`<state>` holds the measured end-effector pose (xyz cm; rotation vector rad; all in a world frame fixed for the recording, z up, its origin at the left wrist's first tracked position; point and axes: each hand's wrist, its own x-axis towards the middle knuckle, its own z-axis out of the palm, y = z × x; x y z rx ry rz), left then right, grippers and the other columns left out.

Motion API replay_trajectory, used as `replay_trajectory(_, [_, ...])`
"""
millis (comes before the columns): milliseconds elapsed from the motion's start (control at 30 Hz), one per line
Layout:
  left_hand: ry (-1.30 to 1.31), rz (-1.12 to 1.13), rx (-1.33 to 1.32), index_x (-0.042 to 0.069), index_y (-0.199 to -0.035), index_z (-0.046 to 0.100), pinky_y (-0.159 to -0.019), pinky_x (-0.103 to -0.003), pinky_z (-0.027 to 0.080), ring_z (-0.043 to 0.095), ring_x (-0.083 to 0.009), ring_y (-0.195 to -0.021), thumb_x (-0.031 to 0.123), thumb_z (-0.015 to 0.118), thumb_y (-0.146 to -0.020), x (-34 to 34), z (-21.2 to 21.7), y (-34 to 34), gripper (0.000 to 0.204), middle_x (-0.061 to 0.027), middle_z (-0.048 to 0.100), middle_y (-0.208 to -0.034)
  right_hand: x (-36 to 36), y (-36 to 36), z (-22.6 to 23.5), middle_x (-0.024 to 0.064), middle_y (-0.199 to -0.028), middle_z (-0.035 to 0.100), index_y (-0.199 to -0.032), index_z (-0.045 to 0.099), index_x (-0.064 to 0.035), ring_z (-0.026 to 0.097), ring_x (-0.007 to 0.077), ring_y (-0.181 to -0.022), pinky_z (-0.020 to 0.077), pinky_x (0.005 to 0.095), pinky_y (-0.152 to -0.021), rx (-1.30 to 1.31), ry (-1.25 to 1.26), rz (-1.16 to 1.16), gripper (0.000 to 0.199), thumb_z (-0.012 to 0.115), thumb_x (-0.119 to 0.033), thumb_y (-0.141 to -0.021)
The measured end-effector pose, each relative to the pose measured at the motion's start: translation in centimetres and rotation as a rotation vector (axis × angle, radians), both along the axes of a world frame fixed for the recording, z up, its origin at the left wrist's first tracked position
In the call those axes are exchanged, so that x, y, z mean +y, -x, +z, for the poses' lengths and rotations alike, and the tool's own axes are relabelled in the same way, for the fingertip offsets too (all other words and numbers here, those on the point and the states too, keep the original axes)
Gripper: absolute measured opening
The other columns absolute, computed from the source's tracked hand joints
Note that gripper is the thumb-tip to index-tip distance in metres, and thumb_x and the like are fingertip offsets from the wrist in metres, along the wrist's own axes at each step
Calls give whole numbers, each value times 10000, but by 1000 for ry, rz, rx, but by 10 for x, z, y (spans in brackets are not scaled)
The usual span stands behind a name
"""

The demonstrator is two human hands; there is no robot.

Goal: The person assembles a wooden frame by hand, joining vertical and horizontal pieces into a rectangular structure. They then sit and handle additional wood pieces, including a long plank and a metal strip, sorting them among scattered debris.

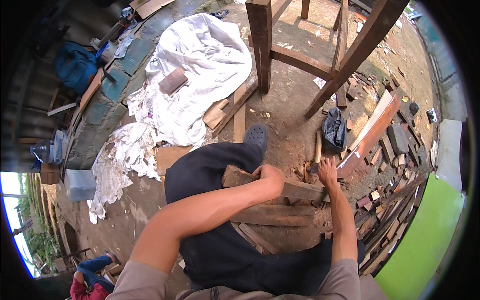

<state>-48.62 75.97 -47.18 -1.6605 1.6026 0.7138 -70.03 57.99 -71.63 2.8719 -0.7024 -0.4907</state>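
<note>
Left hand [270, 176] is clamped on the rough plank [280, 186] across the knee; right hand [327, 171] spreads open beside the hammer [316, 155], just beyond that grip. Best keep the plank pinned firmly.

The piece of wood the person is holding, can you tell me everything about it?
The piece of wood is a dark brown, rough plank with a worn, chipped left end. It lies nearly flat, tilted slightly, across the person's lap and out to the right. The left hand grips it from above near its left part, and the right hand is at its right end, next to a hammer lying on the dirt. Other planks lie just under and beside it.
</note>
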Motion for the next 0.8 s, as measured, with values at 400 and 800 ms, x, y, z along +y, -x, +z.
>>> replay_trajectory(400, [161,-57,-73,57,-1027,745,-602,-451,574,707,-264,-829,174,789,-701,-17,29,21,349,-78,726,-994,45,13,139,164,-893,655,-930,628,-11,602,352,-876,428,465,-819,-784,-14,-573,346,655,-354,-896])
replay_trajectory(800, [451,-126,111,81,-999,739,-760,-357,555,712,-243,-953,203,797,-690,-21,96,60,337,-113,730,-1025,182,170,112,100,-731,613,-816,588,17,587,193,-535,521,330,-413,-1247,-583,-1826,370,619,-326,-951])
